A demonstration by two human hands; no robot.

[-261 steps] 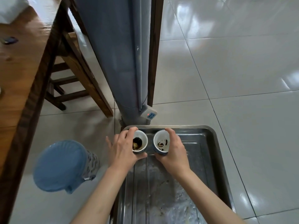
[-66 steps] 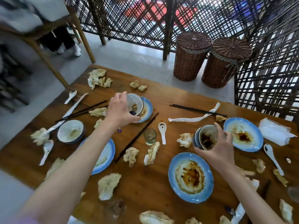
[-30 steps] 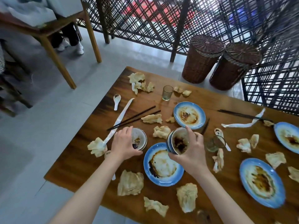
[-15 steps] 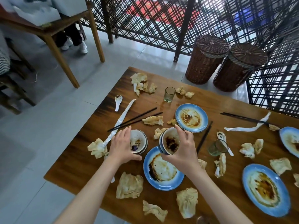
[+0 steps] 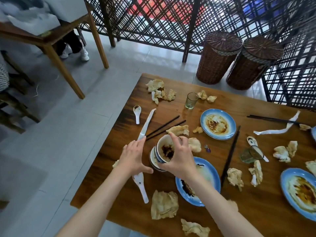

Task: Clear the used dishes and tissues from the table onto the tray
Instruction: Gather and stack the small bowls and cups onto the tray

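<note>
On the wooden table (image 5: 130, 199), my right hand (image 5: 181, 159) grips a sauce-stained white bowl (image 5: 165, 147) by its rim, set tilted into a lower bowl (image 5: 152, 159). My left hand (image 5: 132, 156) lies against the left side of that stack, fingers straight and thumb at its base. Dirty blue plates lie just right of the stack (image 5: 208, 173), farther back (image 5: 217, 124) and at the right edge (image 5: 301, 187). Crumpled tissues (image 5: 163, 205), white spoons (image 5: 142, 185), black chopsticks (image 5: 164, 127) and two glasses (image 5: 191, 100) are scattered around. No tray is in view.
Two wicker baskets (image 5: 218, 57) stand behind the table by a lattice screen. Another wooden table (image 5: 51, 40) with a seated person's legs is at the upper left. Grey floor runs along the table's left edge. A tipped glass (image 5: 250, 153) lies at the right.
My right hand has carried its bowl left and set it into the bowl by my left hand. My left hand's fingers have straightened beside the stack.
</note>
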